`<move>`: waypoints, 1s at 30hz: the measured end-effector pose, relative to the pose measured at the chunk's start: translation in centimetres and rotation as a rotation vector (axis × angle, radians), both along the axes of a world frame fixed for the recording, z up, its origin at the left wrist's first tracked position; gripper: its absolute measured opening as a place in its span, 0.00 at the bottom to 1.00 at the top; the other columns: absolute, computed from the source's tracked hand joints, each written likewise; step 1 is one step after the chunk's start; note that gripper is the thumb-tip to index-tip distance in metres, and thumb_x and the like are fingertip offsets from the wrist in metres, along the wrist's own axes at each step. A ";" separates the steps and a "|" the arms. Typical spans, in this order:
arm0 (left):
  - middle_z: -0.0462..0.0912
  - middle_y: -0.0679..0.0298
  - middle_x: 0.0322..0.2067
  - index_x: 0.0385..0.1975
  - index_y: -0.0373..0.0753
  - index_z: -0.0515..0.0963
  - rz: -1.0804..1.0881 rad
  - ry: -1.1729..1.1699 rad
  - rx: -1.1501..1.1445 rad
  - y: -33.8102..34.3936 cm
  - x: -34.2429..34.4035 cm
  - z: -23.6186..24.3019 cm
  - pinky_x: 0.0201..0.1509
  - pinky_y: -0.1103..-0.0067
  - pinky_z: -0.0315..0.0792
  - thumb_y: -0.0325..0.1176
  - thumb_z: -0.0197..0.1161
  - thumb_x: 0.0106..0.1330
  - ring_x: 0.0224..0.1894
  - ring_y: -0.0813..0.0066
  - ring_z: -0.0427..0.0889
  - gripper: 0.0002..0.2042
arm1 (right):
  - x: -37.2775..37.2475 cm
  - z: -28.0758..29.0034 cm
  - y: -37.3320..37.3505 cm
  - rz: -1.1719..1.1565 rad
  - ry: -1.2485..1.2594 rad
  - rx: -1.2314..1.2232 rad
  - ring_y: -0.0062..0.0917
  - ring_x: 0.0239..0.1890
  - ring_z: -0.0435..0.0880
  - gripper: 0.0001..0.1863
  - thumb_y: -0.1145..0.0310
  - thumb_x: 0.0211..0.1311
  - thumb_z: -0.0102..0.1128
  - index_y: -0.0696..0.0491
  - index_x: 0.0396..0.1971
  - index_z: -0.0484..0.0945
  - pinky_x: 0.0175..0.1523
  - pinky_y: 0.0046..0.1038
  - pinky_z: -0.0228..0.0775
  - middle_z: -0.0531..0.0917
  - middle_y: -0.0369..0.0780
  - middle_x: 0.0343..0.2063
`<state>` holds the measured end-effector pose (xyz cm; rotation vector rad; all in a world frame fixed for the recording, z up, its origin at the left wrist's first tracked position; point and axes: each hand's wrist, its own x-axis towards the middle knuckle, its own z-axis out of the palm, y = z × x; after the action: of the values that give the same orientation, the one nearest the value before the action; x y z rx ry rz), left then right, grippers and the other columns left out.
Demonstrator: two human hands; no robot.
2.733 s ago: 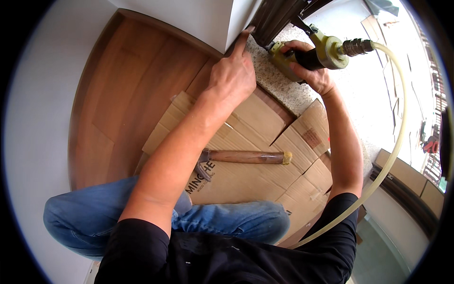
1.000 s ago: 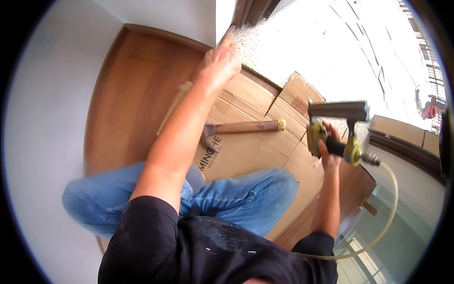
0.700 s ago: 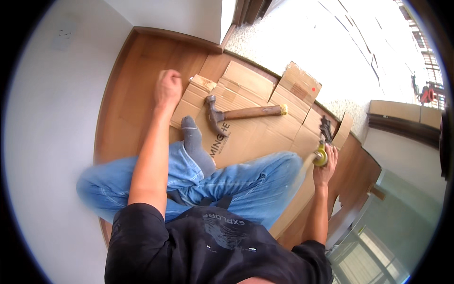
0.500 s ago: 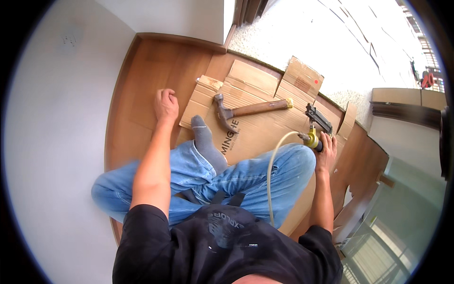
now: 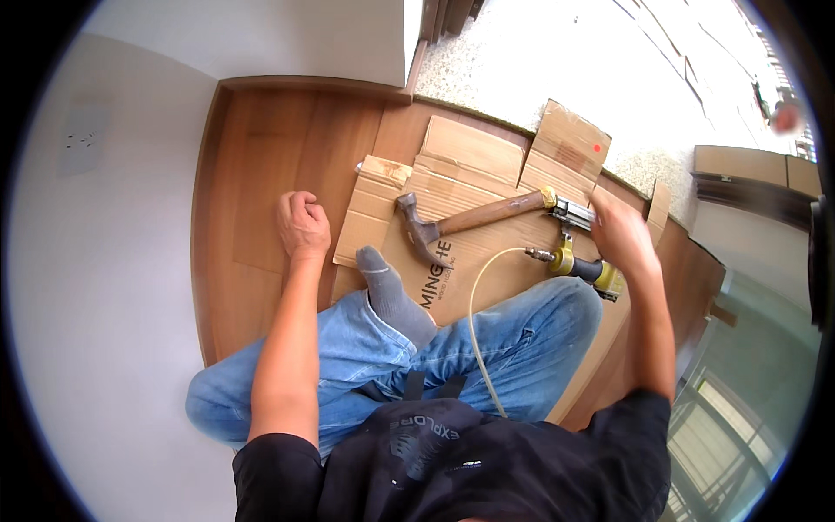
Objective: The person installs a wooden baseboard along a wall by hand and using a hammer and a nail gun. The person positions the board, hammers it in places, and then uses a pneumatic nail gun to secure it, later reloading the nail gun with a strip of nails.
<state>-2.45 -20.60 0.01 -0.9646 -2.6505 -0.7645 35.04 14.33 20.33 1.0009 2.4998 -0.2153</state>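
My left hand (image 5: 303, 224) rests on the wooden floor left of the cardboard, its fingers curled with nothing visible in them. My right hand (image 5: 622, 230) is over the front of a yellow-and-black nail gun (image 5: 587, 271), blurred, its fingertips hidden. The nail gun lies on a flattened cardboard sheet (image 5: 470, 281), with a pale air hose (image 5: 474, 317) running from it toward my body. A claw hammer (image 5: 487, 213) with a wooden handle lies beside it, its yellow-wrapped end touching the gun. My socked foot (image 5: 391, 300) is just below the hammer's head.
White walls (image 5: 122, 244) border the wood floor (image 5: 287, 122) at left and top. A dark door frame (image 5: 439, 17) stands beside a bright speckled stone threshold (image 5: 448, 65). A dark rail (image 5: 752, 196) topped with cardboard and a glass panel (image 5: 731, 418) are at right.
My left hand has come down from the door frame to the floor. The nail gun is now down on the cardboard; my right hand has let go of its grip and moved up over it.
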 end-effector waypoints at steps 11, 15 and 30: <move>0.79 0.55 0.40 0.34 0.41 0.79 -0.037 -0.077 0.009 0.3 0.0 0.1 0.48 0.58 0.75 0.24 0.57 0.61 0.45 0.51 0.80 0.05 | -31.4 -8.9 10.8 0.565 0.267 0.019 0.21 0.16 0.71 0.29 0.70 0.80 0.36 0.38 0.77 0.67 0.23 0.32 0.66 0.83 0.43 0.22; 0.79 0.55 0.40 0.34 0.40 0.79 -0.018 -0.067 -0.001 0.2 0.1 0.2 0.49 0.58 0.75 0.24 0.57 0.61 0.45 0.51 0.80 0.05 | -32.4 -9.9 11.1 0.607 0.188 0.131 0.20 0.18 0.74 0.31 0.72 0.79 0.34 0.32 0.77 0.67 0.22 0.28 0.68 0.84 0.41 0.24; 0.79 0.56 0.39 0.33 0.40 0.79 -0.031 -0.013 0.006 0.4 -0.1 0.1 0.49 0.58 0.75 0.23 0.57 0.60 0.45 0.51 0.80 0.05 | -30.2 -14.1 6.0 -0.257 0.858 -0.492 0.43 0.53 0.88 0.28 0.59 0.75 0.56 0.58 0.69 0.74 0.62 0.41 0.78 0.88 0.53 0.50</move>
<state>-2.60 -20.21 0.10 -1.0047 -2.6487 -0.7873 4.83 20.30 6.22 1.1564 2.7453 -1.5354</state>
